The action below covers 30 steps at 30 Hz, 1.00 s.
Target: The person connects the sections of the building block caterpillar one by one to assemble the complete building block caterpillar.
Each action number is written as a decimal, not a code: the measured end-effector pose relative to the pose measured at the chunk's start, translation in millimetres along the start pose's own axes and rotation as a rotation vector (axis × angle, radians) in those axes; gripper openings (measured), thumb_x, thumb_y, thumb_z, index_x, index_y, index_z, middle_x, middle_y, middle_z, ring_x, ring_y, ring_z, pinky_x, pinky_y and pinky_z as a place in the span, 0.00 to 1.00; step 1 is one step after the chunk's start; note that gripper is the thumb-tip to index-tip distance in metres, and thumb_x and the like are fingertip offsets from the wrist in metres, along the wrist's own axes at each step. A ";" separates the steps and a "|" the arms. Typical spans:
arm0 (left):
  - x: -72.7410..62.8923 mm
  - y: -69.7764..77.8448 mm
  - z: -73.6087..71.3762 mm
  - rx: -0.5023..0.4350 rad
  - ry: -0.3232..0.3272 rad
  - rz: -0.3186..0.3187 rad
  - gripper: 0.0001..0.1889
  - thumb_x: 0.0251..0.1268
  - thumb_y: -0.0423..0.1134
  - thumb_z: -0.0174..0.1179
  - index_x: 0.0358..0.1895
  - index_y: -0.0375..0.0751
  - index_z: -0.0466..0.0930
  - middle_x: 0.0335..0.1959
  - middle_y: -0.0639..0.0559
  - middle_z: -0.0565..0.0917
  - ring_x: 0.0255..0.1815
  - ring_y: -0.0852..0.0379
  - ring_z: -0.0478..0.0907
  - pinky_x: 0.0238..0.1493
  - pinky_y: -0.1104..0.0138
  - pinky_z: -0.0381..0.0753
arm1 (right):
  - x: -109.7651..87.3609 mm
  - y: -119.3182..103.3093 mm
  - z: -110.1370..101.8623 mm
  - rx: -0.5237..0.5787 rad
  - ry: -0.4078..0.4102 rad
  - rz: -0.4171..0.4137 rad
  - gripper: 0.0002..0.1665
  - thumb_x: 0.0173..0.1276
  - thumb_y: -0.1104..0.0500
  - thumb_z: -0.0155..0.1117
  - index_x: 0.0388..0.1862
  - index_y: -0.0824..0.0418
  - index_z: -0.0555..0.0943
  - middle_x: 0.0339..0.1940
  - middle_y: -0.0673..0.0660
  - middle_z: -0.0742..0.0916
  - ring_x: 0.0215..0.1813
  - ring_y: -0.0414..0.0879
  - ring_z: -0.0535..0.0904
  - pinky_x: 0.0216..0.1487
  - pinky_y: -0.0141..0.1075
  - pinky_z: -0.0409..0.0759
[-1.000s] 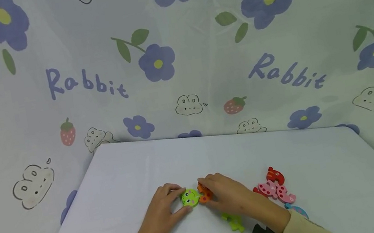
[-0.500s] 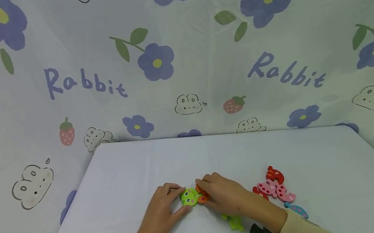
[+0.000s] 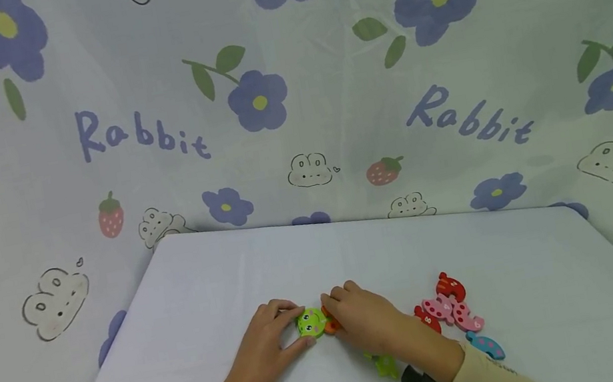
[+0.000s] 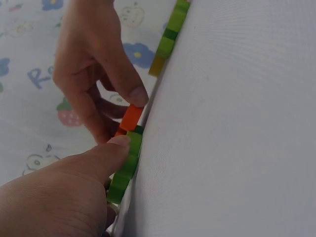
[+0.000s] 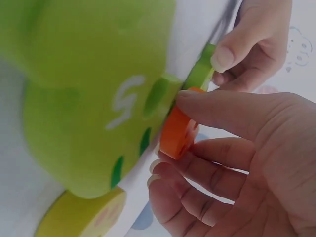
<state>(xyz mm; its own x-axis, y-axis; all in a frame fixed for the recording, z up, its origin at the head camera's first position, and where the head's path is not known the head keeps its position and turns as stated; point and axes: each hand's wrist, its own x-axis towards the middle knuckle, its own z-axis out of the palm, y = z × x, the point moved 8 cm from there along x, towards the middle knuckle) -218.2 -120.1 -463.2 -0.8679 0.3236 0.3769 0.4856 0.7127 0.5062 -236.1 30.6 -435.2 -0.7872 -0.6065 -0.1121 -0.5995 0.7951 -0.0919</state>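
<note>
In the head view, my left hand [image 3: 265, 346] pinches a round green puzzle piece [image 3: 310, 323] with a smiling face, thumb and fingers at its edges. My right hand [image 3: 364, 316] holds an orange puzzle piece [image 3: 331, 323] against its right side, covering much of it. From the left wrist, the green piece [image 4: 123, 175] and the orange piece [image 4: 131, 117] stand edge to edge, low over the white surface. The right wrist view shows my right thumb on top of the orange piece [image 5: 177, 131], with fingers beneath its far side.
A green piece marked 5 [image 5: 98, 113] lies close by the right hand, with a yellowish piece [image 5: 84, 217] beside it. Right of the right forearm are red [image 3: 450, 287], pink [image 3: 438, 309] and blue [image 3: 486, 346] pieces. A black object [image 3: 419, 380] sits by the right sleeve.
My right hand has shifted a little left, bringing the orange piece up against the green face piece. The right forearm and the black object have also moved left. My left hand stays put.
</note>
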 end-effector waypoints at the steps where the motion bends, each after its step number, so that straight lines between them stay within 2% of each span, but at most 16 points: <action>1: 0.0 0.3 0.0 0.000 0.001 0.004 0.28 0.54 0.49 0.81 0.58 0.43 0.87 0.55 0.57 0.80 0.54 0.59 0.75 0.56 0.59 0.81 | 0.1 -0.3 0.1 -0.009 0.000 0.001 0.35 0.68 0.48 0.77 0.70 0.59 0.80 0.59 0.54 0.85 0.56 0.48 0.78 0.60 0.38 0.84; 6: -0.3 -0.6 1.0 0.002 -0.002 0.003 0.28 0.56 0.50 0.80 0.59 0.43 0.87 0.56 0.58 0.80 0.54 0.60 0.74 0.56 0.60 0.80 | 0.3 -0.7 -0.1 -0.034 0.015 -0.021 0.33 0.68 0.48 0.77 0.68 0.58 0.81 0.57 0.54 0.86 0.54 0.47 0.78 0.59 0.37 0.84; 14: -1.3 -4.1 3.3 0.004 -0.014 -0.012 0.29 0.57 0.52 0.80 0.60 0.46 0.87 0.57 0.62 0.79 0.55 0.62 0.73 0.57 0.61 0.80 | 2.2 0.9 -1.4 -0.017 0.005 -0.030 0.33 0.65 0.48 0.79 0.67 0.57 0.82 0.56 0.53 0.86 0.53 0.46 0.77 0.57 0.36 0.84; 23: -1.2 -3.3 2.5 -0.010 -0.023 -0.010 0.29 0.58 0.52 0.79 0.61 0.45 0.86 0.57 0.61 0.79 0.55 0.62 0.72 0.56 0.62 0.80 | 1.7 6.2 -0.9 0.074 -0.006 -0.012 0.33 0.66 0.47 0.79 0.66 0.57 0.81 0.53 0.51 0.85 0.51 0.44 0.77 0.54 0.36 0.85; 30: 0.1 -1.1 0.5 -0.011 -0.018 -0.004 0.28 0.58 0.52 0.79 0.61 0.46 0.87 0.57 0.61 0.79 0.54 0.61 0.73 0.56 0.62 0.80 | -4.1 19.0 -3.6 0.140 -0.013 -0.007 0.35 0.67 0.45 0.78 0.67 0.59 0.80 0.54 0.51 0.85 0.53 0.45 0.78 0.53 0.40 0.86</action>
<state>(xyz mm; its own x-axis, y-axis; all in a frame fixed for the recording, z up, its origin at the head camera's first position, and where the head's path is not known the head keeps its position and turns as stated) -218.9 -120.5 -464.1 -0.8717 0.3320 0.3604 0.4828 0.7072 0.5165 -244.8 48.3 -432.9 -0.7807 -0.6126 -0.1236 -0.5781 0.7830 -0.2296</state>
